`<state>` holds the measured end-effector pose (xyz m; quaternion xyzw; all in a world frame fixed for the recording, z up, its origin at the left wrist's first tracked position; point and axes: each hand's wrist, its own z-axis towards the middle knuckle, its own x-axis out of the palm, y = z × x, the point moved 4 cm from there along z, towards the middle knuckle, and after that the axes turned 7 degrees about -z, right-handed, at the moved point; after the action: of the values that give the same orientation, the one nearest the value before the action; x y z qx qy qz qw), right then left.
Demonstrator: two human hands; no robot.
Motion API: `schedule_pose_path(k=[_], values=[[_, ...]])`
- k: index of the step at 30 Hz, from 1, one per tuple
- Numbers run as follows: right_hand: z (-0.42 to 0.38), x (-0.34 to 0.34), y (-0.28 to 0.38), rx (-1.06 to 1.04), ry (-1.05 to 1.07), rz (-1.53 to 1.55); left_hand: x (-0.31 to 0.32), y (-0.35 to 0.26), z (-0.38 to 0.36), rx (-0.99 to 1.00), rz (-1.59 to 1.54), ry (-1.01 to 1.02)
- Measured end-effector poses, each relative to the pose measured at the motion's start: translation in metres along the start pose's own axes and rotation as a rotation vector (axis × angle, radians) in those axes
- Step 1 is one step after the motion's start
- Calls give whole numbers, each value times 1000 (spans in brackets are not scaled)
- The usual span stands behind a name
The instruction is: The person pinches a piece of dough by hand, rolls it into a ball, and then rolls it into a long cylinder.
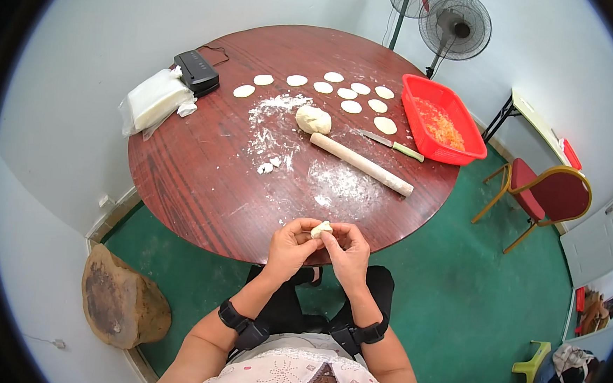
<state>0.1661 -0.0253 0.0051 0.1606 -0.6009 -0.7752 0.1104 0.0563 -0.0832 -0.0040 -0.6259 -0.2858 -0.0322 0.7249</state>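
Note:
A small piece of dough (322, 229) is pinched between the fingertips of my left hand (292, 249) and my right hand (347, 254), just over the table's near edge. Beyond them, a wooden rolling pin (361, 165) lies slanted on the floured table (201, 185). A larger dough lump (314, 119) rests by the pin's far left end. Several flat round wrappers, one of them a wrapper (385, 125) near the knife, are spread over the far part. The knife (391, 145) with a green handle lies between the pin and the wrappers.
On the table's right stands a red basket (477, 147) with shredded orange filling. A black machine (196, 72) and a white plastic bag (156, 101) are at the left. A wood stump (121, 299), a red chair (555, 195), fans (455, 25) and a seated person (563, 379) surround it.

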Motion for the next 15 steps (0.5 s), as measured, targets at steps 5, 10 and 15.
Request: schedule_pose_path(k=[5, 10, 15], values=[[-1, -2, 1, -15, -18, -26, 2, 3, 2, 10, -14, 20], [0, -2, -7, -37, -8, -39, -1, 6, 3, 3, -1, 34], [0, -5, -3, -42, 22, 80, -1, 1, 4, -63, -146, 22]])
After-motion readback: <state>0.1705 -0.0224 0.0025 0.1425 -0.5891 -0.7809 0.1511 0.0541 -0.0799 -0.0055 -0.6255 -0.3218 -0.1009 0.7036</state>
